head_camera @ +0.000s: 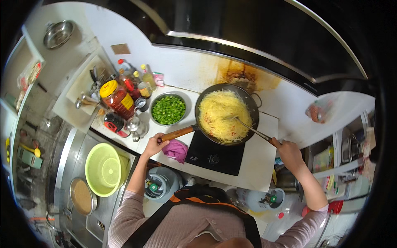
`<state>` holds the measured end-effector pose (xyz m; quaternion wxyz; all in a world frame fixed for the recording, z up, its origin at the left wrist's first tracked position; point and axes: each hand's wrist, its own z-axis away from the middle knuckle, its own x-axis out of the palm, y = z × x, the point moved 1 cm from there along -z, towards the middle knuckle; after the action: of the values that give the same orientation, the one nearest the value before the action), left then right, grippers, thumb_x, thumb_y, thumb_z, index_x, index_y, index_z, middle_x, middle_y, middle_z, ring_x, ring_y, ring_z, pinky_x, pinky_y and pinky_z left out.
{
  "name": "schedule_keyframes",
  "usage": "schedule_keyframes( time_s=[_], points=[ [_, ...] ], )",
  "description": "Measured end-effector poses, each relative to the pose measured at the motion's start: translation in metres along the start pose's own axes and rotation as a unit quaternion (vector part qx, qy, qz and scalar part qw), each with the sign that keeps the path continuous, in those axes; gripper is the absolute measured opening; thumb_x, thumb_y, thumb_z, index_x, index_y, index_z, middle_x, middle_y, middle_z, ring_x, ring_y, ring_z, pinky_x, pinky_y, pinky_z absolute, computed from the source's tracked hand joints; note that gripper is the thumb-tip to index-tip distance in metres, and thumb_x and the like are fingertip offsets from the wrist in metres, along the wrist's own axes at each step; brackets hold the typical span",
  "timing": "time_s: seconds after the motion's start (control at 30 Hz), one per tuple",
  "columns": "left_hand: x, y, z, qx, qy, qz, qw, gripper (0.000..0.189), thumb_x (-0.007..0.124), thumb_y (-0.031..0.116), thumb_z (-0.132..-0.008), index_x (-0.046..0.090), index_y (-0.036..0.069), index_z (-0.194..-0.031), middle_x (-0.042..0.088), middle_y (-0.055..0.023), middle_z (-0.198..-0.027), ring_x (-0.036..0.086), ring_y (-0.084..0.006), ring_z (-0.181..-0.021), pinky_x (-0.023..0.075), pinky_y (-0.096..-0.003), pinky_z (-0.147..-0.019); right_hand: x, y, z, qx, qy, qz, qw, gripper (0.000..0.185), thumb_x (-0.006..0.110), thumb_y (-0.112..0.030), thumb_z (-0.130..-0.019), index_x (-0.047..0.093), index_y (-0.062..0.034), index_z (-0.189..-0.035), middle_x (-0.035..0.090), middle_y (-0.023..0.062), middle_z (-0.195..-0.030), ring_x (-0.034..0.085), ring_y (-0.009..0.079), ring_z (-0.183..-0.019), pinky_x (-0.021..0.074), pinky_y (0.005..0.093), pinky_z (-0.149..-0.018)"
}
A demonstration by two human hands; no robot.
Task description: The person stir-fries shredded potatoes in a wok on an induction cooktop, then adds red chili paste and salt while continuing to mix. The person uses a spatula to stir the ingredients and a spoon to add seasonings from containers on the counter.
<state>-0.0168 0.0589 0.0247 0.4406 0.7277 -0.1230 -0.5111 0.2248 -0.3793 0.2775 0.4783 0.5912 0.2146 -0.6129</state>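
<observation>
A dark wok (252, 124) rests over the black cooktop (217, 159), heaped with yellow shreds (225, 108) flecked with small red bits. My left hand (154, 145) grips the end of its wooden handle (178, 134). In my right hand (290, 153) is the wooden grip of a metal spatula (254, 130); its blade is buried in the shreds, so its shape is hidden. Just left of the wok stands a steel bowl (152, 115) of chopped green vegetables (168, 109). A crumpled purple cloth (176, 150) lies under the wok handle, close to my left hand.
Seasoning bottles and a yellow-lidded jar (118, 99) crowd the counter's left end. At lower left, the steel sink (93, 223) area holds a green basin (105, 170) and a bowl of brownish liquid (83, 197). Gas cylinders (162, 183) stand below the counter. A range hood (248, 40) overhangs the back.
</observation>
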Motion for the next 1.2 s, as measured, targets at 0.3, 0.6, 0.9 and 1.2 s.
schedule_keyframes(
  time_s=[0.3,0.6,0.9,1.2],
  points=[
    [0.015,-0.085,0.065,-0.254,0.157,0.073,0.952,0.034,0.065,0.035,-0.083,0.067,0.001,-0.084,0.067,-0.0093,-0.073,0.062,-0.016,-0.062,0.0499,-0.0311,-0.062,0.115,-0.014,-0.011,0.133,0.153,-0.053,0.978,0.059,0.06,0.0,-0.074,0.045,-0.0065,-0.131,0.055,0.0159,-0.075,0.058,0.0339,-0.066,0.0467,0.0411,-0.056],
    [-0.001,-0.13,0.054,-0.312,0.283,0.112,0.9,0.023,0.067,0.022,-0.077,0.067,-0.001,-0.081,0.067,-0.0102,-0.07,0.063,-0.0151,-0.061,0.0506,-0.0297,-0.062,0.222,-0.109,-0.022,0.233,0.129,-0.365,0.892,0.077,0.069,-0.001,-0.068,0.036,-0.0054,-0.137,0.053,0.0178,-0.099,0.056,0.0379,-0.086,0.047,0.0445,-0.071],
    [-0.001,-0.125,-0.122,-0.262,0.318,0.081,0.908,0.04,0.06,0.033,-0.08,0.064,-0.002,-0.1,0.064,-0.0249,-0.099,0.06,-0.0367,-0.1,0.0446,-0.0396,-0.091,0.2,-0.096,0.018,0.31,0.321,-0.379,0.811,0.057,0.065,-0.01,-0.081,0.041,-0.0004,-0.132,0.052,0.0175,-0.107,0.052,0.0263,-0.085,0.0432,0.0363,-0.073],
    [0.035,-0.191,-0.193,-0.469,0.16,0.337,0.801,0.068,0.052,0.047,-0.08,0.044,0.0,-0.129,0.046,-0.0242,-0.131,0.051,-0.0347,-0.116,0.0432,-0.0466,-0.093,0.217,-0.101,0.109,0.437,0.25,-0.303,0.809,0.05,0.062,-0.007,-0.08,0.046,-0.001,-0.127,0.057,0.0179,-0.105,0.059,0.0278,-0.089,0.0501,0.0344,-0.067]
  ],
)
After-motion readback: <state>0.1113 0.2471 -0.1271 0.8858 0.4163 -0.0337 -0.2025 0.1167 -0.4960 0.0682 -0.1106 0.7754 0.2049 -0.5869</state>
